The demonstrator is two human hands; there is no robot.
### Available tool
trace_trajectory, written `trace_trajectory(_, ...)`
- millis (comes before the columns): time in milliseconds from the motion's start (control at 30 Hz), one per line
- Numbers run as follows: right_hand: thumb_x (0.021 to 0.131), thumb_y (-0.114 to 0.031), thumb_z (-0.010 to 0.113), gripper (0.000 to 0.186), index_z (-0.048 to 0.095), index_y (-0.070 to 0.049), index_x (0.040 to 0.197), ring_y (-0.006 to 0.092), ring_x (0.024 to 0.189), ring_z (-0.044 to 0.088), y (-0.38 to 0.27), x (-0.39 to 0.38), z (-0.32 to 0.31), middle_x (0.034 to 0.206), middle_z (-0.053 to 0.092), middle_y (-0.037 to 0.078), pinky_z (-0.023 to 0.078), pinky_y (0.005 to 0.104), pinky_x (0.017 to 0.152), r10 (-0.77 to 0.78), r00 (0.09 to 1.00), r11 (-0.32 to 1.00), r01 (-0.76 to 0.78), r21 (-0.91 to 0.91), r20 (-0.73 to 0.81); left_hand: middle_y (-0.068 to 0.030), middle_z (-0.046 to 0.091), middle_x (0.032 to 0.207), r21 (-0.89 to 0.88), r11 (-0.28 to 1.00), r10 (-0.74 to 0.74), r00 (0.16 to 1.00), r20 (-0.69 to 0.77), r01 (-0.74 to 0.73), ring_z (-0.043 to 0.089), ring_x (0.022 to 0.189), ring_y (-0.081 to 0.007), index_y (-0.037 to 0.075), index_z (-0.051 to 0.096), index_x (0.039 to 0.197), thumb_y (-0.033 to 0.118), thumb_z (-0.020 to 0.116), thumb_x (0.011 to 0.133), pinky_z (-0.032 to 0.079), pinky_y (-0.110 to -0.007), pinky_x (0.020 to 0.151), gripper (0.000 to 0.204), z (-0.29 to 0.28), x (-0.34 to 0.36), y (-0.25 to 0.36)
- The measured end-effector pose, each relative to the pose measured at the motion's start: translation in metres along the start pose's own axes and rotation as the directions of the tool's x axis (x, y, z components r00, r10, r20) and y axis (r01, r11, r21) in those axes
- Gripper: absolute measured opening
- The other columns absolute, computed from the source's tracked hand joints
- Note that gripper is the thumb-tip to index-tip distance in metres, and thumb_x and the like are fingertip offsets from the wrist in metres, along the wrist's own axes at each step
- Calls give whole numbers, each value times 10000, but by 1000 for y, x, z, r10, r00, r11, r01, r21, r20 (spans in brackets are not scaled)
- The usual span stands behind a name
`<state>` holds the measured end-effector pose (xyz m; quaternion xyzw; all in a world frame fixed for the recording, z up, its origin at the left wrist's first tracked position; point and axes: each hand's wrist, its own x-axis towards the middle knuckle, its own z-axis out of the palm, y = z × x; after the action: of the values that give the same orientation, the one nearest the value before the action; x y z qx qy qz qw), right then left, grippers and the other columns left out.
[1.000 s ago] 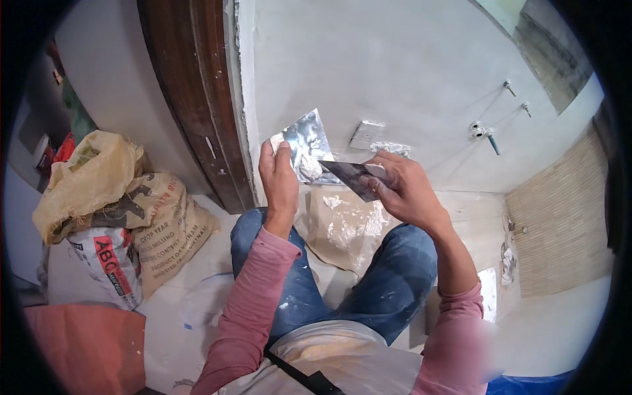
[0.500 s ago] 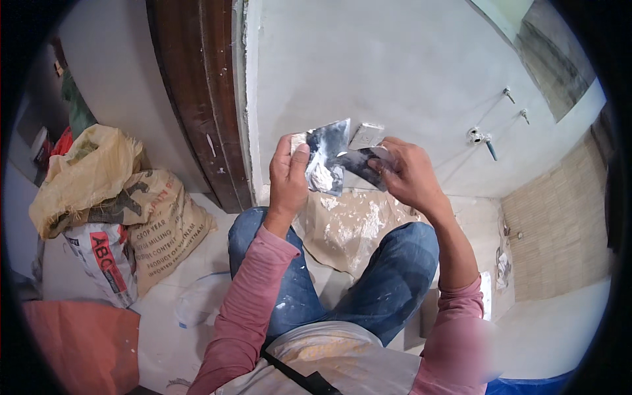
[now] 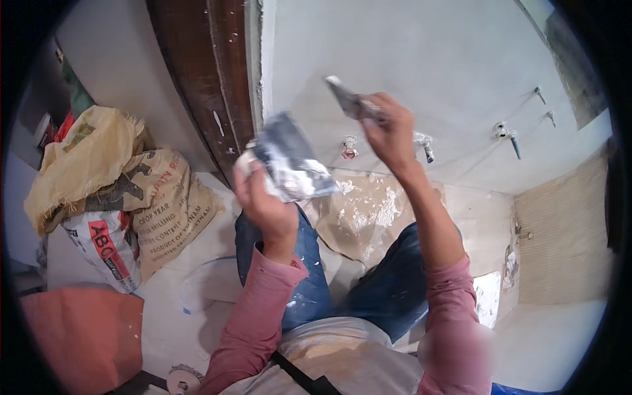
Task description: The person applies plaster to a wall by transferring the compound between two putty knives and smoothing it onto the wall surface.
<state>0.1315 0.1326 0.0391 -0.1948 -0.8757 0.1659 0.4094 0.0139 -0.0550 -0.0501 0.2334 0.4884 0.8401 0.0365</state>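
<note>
My left hand (image 3: 266, 209) is closed on the edge of a wide putty knife (image 3: 284, 141), its flat dark blade turned up. A lump of white putty (image 3: 297, 182) is spread across that blade. My right hand (image 3: 390, 135) grips a second putty knife (image 3: 342, 95), seen nearly edge-on, with white putty at its tip. It is raised in front of the pale grey wall (image 3: 408, 52); whether the blade touches the wall I cannot tell. Both blades are somewhat blurred by motion.
A brown door frame (image 3: 201, 79) borders the wall. Valves, including one with a reddish knob (image 3: 349, 149), stick out of it. Putty-spattered brown paper (image 3: 362, 214) lies beyond my knees. Sacks (image 3: 174, 210) and an orange-red sheet (image 3: 85, 336) are at left; a disc-shaped blade (image 3: 184, 380) lies near them.
The two putty knives, close together before, are now apart. My right hand has gone up toward the wall; my left has shifted left with its blade tilted. The view has moved slightly.
</note>
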Motion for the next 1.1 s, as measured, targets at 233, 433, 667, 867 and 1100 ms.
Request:
trace_trajectory(233, 855, -111, 679, 149, 746, -164, 977, 243, 835, 660, 28, 2, 105, 871, 629, 19, 546, 382, 661, -224, 951, 876, 293, -383, 213, -147, 578, 1319, -578, 815, -291, 886, -361, 32, 605, 1178, -264, -12, 520, 1335, 150, 559, 988, 495, -413, 1031, 384, -9, 20, 25)
trace_trajectory(433, 877, -125, 644, 131, 748, -167, 945, 234, 854, 654, 42, 1, 135, 863, 613, 23, 554, 385, 674, -187, 929, 841, 319, -438, 319, -140, 584, 1320, -576, 818, -285, 878, -384, 13, 602, 1188, -263, -1, 528, 1342, 175, 575, 987, 496, -411, 1032, 399, -19, 25, 15)
trace_trajectory(667, 871, -122, 626, 127, 746, -151, 903, 251, 861, 660, 57, 1, 163, 866, 622, 44, 559, 406, 663, -204, 911, 837, 352, -418, 358, -137, 575, 1347, -622, 783, -303, 880, -365, 11, 593, 1214, -267, 9, 512, 1372, 172, 584, 982, 483, -411, 1059, 429, -23, 28, 16)
trace_trajectory(867, 849, -114, 620, 90, 708, -131, 835, 258, 877, 663, 61, 8, 175, 873, 627, 51, 569, 407, 683, -167, 932, 833, 308, -460, 323, -143, 562, 1364, -592, 806, -326, 853, -409, 24, 590, 1220, -267, 5, 480, 1400, 169, 574, 978, 483, -413, 1062, 462, -21, 31, 16)
trace_trajectory(1100, 832, -104, 604, 97, 688, -108, 784, 266, 930, 668, 56, 17, 169, 919, 650, 56, 586, 412, 718, -151, 944, 840, 279, -465, 294, -107, 616, 1340, -556, 830, -307, 870, -386, 46, 633, 1188, -234, 22, 531, 1362, 201, 486, 1036, 506, -386, 1054, 375, -23, 30, 16)
